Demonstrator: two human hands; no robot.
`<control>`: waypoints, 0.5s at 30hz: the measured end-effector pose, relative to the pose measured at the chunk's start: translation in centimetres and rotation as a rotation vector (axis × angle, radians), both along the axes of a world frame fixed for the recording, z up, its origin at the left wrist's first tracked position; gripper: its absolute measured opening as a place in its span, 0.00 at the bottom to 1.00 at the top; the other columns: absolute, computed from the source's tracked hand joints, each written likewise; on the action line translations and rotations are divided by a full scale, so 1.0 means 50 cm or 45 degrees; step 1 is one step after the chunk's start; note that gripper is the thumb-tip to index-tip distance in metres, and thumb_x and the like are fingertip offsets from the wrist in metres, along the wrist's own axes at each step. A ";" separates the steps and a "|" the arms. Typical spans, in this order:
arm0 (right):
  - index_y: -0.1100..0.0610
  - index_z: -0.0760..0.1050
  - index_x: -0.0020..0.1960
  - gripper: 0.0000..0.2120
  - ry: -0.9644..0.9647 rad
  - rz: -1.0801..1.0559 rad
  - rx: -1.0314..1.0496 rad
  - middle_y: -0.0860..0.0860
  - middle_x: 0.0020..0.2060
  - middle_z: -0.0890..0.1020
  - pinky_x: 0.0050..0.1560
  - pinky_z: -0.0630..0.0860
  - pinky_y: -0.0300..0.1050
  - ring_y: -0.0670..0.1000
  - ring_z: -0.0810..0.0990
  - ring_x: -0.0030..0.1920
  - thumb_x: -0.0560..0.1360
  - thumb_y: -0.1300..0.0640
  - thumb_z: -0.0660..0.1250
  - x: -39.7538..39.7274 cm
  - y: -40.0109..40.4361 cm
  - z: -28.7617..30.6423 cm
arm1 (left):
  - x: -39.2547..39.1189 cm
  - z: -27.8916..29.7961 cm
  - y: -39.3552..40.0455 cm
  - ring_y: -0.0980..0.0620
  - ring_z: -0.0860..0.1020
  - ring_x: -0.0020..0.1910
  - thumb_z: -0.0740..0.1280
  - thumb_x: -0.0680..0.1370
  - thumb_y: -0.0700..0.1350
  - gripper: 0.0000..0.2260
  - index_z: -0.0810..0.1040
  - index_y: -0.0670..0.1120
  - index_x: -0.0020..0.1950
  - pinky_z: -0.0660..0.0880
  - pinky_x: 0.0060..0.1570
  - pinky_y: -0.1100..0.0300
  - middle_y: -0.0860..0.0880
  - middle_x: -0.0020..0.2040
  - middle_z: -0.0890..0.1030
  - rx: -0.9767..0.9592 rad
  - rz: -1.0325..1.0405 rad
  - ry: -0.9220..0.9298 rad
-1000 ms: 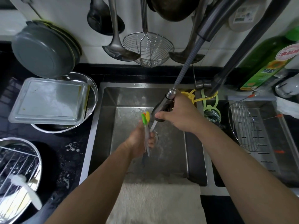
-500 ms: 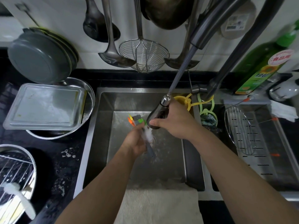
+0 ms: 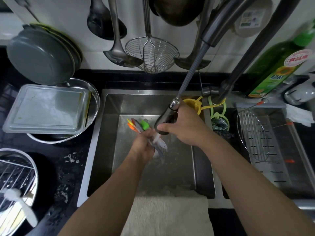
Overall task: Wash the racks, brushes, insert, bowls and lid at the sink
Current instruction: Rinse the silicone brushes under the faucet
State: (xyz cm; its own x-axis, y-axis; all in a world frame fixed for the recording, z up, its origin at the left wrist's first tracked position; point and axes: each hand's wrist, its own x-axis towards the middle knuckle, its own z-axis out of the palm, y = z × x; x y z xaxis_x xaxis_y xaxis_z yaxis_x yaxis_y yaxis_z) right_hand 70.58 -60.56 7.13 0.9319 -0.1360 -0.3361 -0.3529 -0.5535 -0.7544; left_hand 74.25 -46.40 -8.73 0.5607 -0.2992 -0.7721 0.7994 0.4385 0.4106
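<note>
- Left hand (image 3: pixel 142 148): fingers curled round a bunch of brushes (image 3: pixel 146 133), held over the sink (image 3: pixel 105 133) basin, coloured ends pointing away.
- Right hand (image 3: pixel 183 128): grasps the pull-out spray head (image 3: pixel 166 119), thumb across it, nozzle just above the brushes.

One head-worn wide-angle view looks steeply down, close over the sink (image 3: pixel 109 133), its edges somewhat blurred.
</note>
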 end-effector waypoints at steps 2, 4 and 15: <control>0.48 0.69 0.59 0.25 0.024 0.026 -0.017 0.43 0.49 0.77 0.45 0.71 0.37 0.44 0.76 0.50 0.70 0.50 0.79 -0.022 -0.011 0.003 | 0.005 -0.007 0.000 0.44 0.84 0.55 0.61 0.86 0.48 0.17 0.80 0.36 0.62 0.80 0.60 0.48 0.39 0.54 0.86 -0.057 0.080 0.086; 0.47 0.68 0.59 0.25 0.068 0.040 -0.035 0.43 0.50 0.77 0.46 0.72 0.37 0.43 0.77 0.50 0.70 0.49 0.79 -0.039 -0.022 0.006 | 0.007 0.000 -0.001 0.49 0.81 0.42 0.61 0.86 0.51 0.17 0.79 0.42 0.45 0.79 0.55 0.52 0.47 0.38 0.81 -0.110 0.160 0.170; 0.49 0.71 0.56 0.22 -0.041 -0.079 -0.092 0.44 0.48 0.78 0.43 0.72 0.39 0.45 0.78 0.49 0.69 0.48 0.79 -0.004 0.005 -0.004 | -0.024 0.023 0.005 0.59 0.67 0.23 0.57 0.88 0.47 0.11 0.75 0.45 0.51 0.65 0.20 0.68 0.52 0.32 0.71 -0.159 -0.024 0.074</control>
